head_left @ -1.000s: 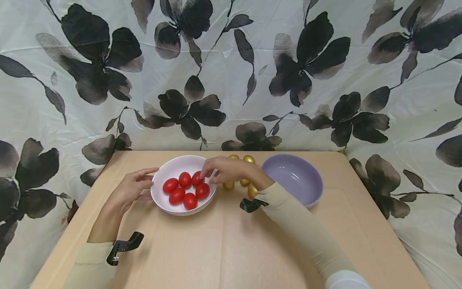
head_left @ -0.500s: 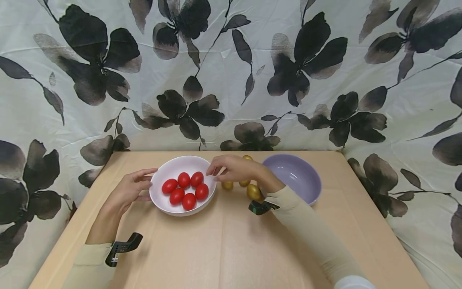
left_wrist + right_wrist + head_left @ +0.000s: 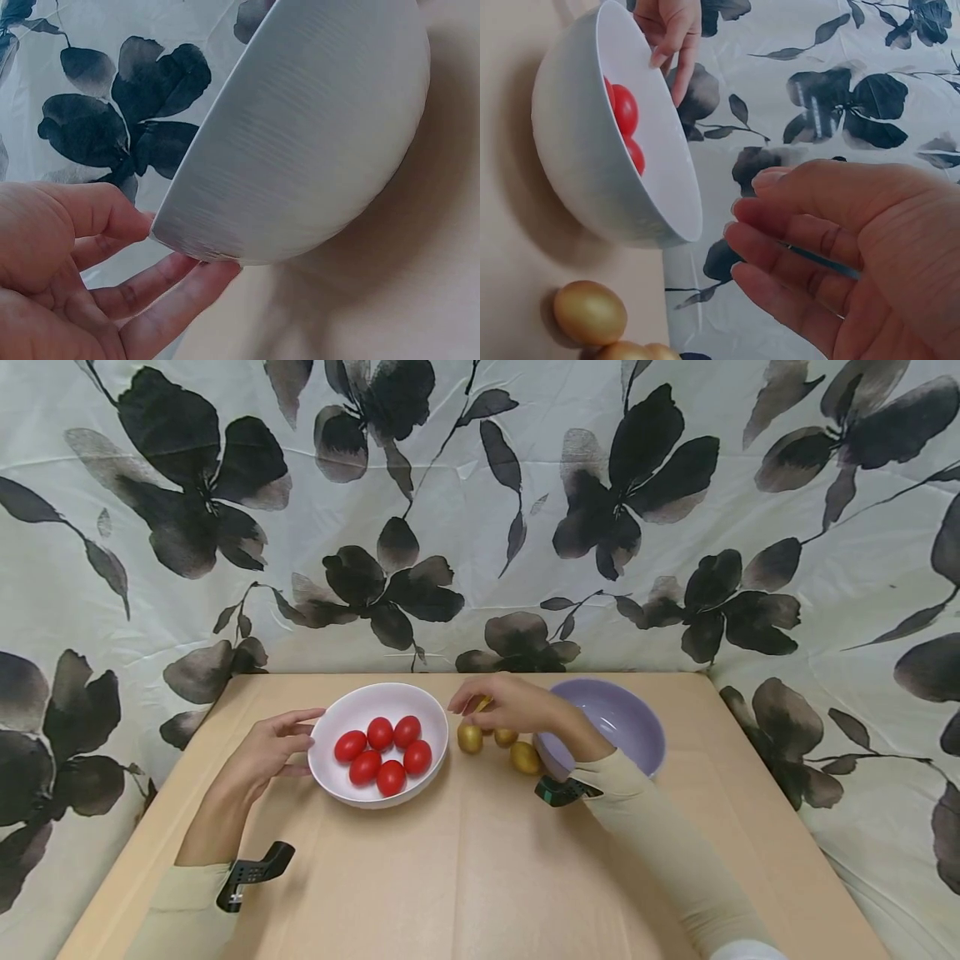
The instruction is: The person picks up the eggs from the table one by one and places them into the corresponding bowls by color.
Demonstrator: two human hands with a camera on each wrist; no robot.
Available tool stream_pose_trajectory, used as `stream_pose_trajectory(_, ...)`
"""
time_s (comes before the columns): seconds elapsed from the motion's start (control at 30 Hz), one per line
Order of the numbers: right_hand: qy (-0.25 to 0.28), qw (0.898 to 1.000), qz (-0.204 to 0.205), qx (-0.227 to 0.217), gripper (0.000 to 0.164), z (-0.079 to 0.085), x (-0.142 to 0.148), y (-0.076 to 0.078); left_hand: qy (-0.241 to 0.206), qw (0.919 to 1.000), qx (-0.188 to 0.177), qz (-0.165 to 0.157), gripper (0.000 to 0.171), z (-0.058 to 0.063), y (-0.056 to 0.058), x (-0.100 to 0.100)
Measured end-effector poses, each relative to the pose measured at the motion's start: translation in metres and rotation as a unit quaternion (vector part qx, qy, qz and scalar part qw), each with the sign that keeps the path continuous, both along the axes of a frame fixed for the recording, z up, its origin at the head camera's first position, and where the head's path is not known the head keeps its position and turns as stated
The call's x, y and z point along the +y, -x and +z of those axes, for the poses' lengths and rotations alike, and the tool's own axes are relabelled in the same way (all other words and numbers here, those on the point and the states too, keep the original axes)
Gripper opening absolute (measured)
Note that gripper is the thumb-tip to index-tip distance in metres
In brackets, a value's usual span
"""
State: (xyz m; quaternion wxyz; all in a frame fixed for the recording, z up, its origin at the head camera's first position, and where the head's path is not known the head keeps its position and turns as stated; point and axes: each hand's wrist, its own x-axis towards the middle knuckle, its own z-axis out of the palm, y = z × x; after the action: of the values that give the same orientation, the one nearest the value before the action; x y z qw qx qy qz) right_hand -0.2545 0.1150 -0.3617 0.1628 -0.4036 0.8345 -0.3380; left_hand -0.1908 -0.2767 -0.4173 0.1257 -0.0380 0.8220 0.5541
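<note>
The white bowl (image 3: 360, 707) at the table's left holds several red eggs (image 3: 365, 767). My left hand (image 3: 264, 752) lightly holds its left rim; in the left wrist view, the thumb meets the edge while fingers (image 3: 184, 300) touch the outer wall. Between the two bowls hovers my right hand (image 3: 510, 702), empty, its fingers loosely bent above several gold eggs (image 3: 470, 739). Part of that group is hidden under the hand. In the right wrist view, the right fingers (image 3: 780, 255) hang apart from both the bowl and a gold egg (image 3: 590, 312).
A purple bowl (image 3: 637, 727) stands at the right, partly covered by my right wrist and sleeve (image 3: 637, 810). The wooden table (image 3: 450, 860) ends at the back against a flowered cloth (image 3: 480, 527).
My right hand has let go of a red egg inside the white bowl and moved right, over the gold eggs. The left hand has stayed at the bowl's rim.
</note>
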Motion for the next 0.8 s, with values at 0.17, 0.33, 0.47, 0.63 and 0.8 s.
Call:
stream_pose_trajectory(0.17, 0.002, 1.000, -0.026, 0.012, 0.026, 0.002, 0.010, -0.001, 0.030, 0.9993, 0.020, 0.003, 0.054, 0.003, 0.001, 0.000)
stream_pose_trajectory(0.33, 0.031, 0.998, -0.039, 0.030, 0.027, 0.001, 0.023, -0.002, 0.041, 0.9983, 0.041, 0.009, 0.053, 0.008, 0.003, 0.002)
stream_pose_trajectory(0.47, 0.047, 0.997, -0.057, 0.034, 0.026, -0.001, 0.036, -0.002, 0.057, 0.9966, 0.058, 0.008, 0.052, 0.016, 0.004, 0.005)
stream_pose_trajectory(0.63, 0.046, 0.995, -0.089, 0.030, 0.025, -0.003, 0.050, -0.002, 0.081, 0.9935, 0.079, 0.012, 0.051, 0.027, 0.005, 0.010)
stream_pose_trajectory(0.8, 0.054, 0.993, -0.104, 0.029, 0.027, -0.004, 0.065, -0.001, 0.086, 0.9900, 0.111, 0.016, 0.049, 0.038, 0.004, 0.020)
